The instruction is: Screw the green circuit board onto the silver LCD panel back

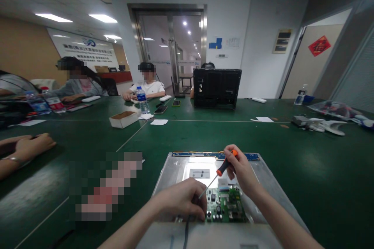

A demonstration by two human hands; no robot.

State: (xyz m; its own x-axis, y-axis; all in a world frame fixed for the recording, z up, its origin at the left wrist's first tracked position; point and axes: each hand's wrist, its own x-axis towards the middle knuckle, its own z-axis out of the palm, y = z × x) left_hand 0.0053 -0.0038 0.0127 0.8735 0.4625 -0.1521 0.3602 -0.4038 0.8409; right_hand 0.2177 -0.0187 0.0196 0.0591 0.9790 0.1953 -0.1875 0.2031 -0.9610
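My right hand (pixel 240 165) is closed around the orange-and-black handle of a screwdriver (pixel 223 166). Its thin shaft slants down and left to my left hand (pixel 188 193). Those left fingers are curled together at the left edge of a green circuit board (pixel 226 206); what they pinch, if anything, is hidden. Under both hands lies a flat silver display panel (pixel 163 177), with the board on its near part. Along the panel's far edge runs a narrow blue circuit strip (pixel 198 155). A dark cable (pixel 186 233) comes down from below my left hand.
A black display frame (pixel 217 87) stands upright across the green table (pixel 280 140). Left of it are a small open box (pixel 124 119), a water bottle (pixel 142 100) and phones (pixel 161 109). Another person's hands (pixel 32 148) rest at the left. Several people sit around the table.
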